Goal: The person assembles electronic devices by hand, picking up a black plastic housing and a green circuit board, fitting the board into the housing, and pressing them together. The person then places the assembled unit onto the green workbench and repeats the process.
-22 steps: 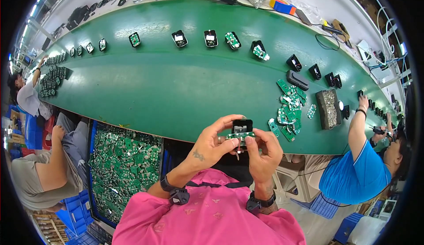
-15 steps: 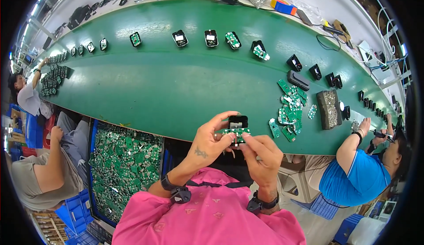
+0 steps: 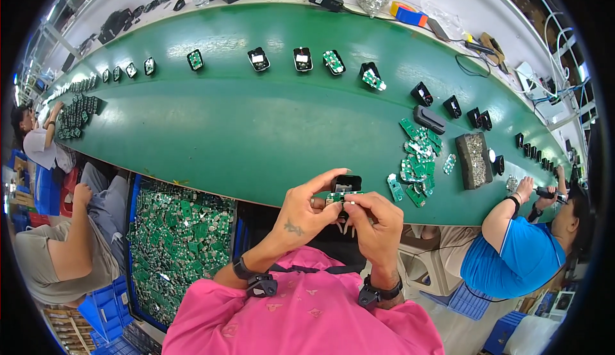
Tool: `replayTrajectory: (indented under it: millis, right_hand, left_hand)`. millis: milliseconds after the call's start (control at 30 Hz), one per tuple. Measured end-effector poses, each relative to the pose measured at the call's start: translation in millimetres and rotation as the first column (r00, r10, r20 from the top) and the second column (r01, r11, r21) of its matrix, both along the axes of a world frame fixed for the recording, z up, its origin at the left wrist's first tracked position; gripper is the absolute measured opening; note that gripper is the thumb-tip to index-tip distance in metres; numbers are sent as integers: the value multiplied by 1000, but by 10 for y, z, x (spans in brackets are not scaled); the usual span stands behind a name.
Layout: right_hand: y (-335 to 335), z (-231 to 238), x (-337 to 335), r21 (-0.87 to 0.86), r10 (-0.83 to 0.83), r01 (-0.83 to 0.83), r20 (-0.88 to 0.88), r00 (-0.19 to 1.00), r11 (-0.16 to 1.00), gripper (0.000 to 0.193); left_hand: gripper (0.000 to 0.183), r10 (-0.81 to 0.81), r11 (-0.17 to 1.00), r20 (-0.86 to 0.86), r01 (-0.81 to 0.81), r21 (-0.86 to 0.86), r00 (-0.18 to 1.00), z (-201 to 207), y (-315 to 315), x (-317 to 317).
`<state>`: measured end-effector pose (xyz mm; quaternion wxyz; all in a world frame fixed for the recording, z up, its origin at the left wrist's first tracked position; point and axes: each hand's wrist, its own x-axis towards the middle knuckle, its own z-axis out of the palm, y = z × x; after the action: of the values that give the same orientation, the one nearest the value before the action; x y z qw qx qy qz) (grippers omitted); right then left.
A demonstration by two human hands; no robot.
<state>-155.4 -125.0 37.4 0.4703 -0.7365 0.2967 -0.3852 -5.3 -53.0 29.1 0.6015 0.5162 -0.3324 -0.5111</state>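
At the table's near edge my left hand [image 3: 301, 215] is closed round a small open black plastic housing [image 3: 346, 180], its thumb near a green circuit board [image 3: 334, 197]. The board lies across the lower part of the housing. My right hand [image 3: 379, 219] pinches the board's right side between thumb and fingers, which partly hide it. Whether the board sits inside the housing or just above it, I cannot tell. To the right of my hands lies a loose pile of green circuit boards [image 3: 419, 166].
Black housings, some holding boards, stand in a row along the green table [image 3: 256, 118]. Beyond the pile are a black case [image 3: 430, 119] and a dark foam block [image 3: 474, 161]. A bin of boards [image 3: 179, 246] stands at lower left. Co-workers sit on both sides.
The circuit board has tilted and shows less of its face. My right fingers have closed in over its right side, and the housing has dropped slightly toward me.
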Motion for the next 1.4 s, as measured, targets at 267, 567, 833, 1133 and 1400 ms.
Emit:
replayTrajectory:
  millis: [267, 567, 833, 1133, 1400]
  right_hand:
    - [71, 52, -1, 8, 30, -31, 38, 999, 999, 6]
    - [21, 347, 5, -316, -10, -91, -304, 953, 944, 2]
    - [-56, 424, -41, -197, 111, -191, -357, 928, 962, 6]
    - [-36, 371, -44, -146, 64, -120, -339, 939, 982, 6]
    - [-26, 313, -10, -39, 65, -81, -317, 946, 996, 11]
  left_hand:
    - [54, 140, 988, 296, -113, -105, 945, 182, 36, -58]
    - [58, 332, 927, 652, -110, -358, 682, 210, 42, -32]
    - [62, 299, 933, 742, -23, -358, 600, 220, 67, 0]
    - [67, 346, 919, 801, -4, -394, 488, 170, 72, -38]
    - [64, 357, 918, 773, -43, -394, 524, 127, 100, -31]
